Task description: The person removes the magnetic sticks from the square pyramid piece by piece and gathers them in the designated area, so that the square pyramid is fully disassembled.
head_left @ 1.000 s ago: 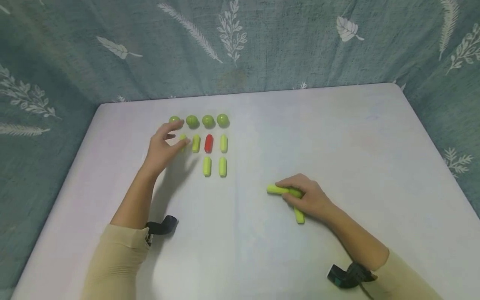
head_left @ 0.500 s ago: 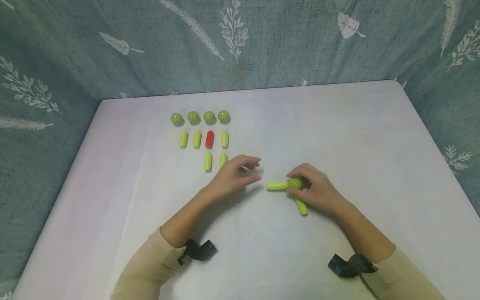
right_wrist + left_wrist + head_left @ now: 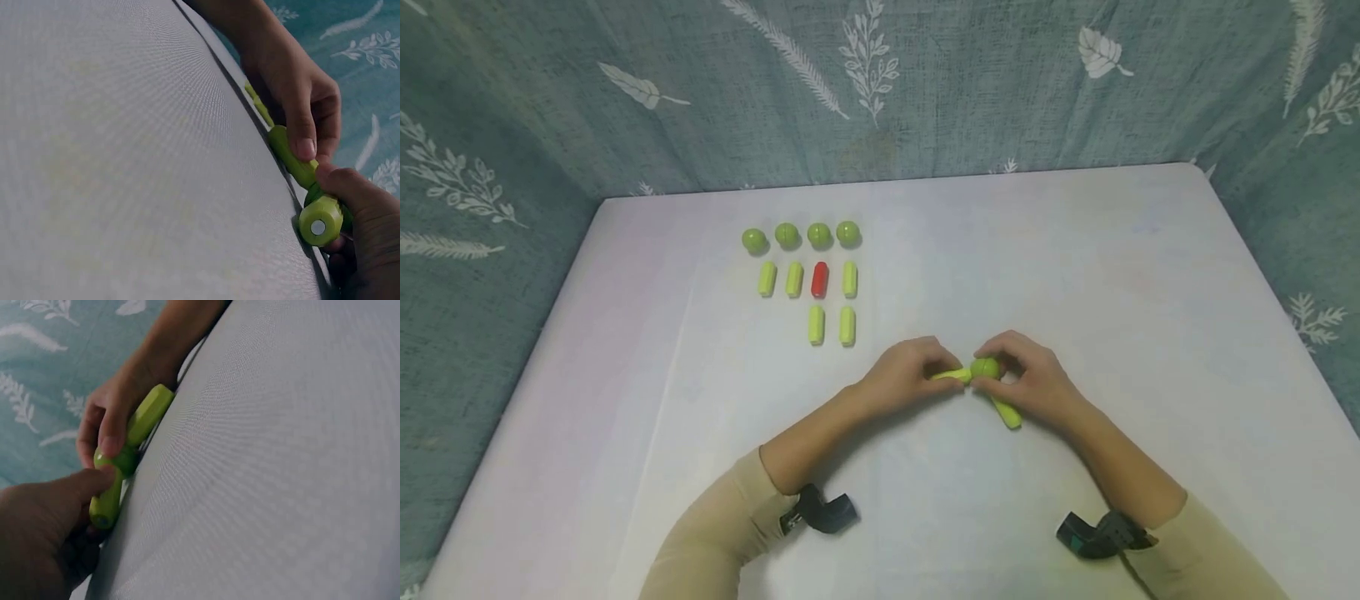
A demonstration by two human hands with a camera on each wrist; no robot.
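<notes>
In the head view my left hand (image 3: 910, 375) pinches a yellow-green rod (image 3: 953, 376) between thumb and fingers. My right hand (image 3: 1030, 375) grips a green ball (image 3: 985, 368), whose left side meets that rod. A second yellow-green rod (image 3: 1007, 414) extends from the ball toward the front right. In the left wrist view the pinched rod (image 3: 107, 503) and the other rod (image 3: 150, 412) join at the ball (image 3: 127, 461), partly covered by fingers. A round silvery disc shows in the end of the second rod (image 3: 320, 224) in the right wrist view.
Several green balls (image 3: 787, 235) form a row at the back left of the white table (image 3: 1075, 267). In front of them lie several yellow-green rods (image 3: 816, 325) and one red rod (image 3: 819, 280). A patterned teal cloth (image 3: 955, 92) hangs behind the table.
My left hand has come from the back-left rows, rightward and nearer, and now pinches the left rod. The right hand still holds the ball; the second rod has swung slightly rightward.
</notes>
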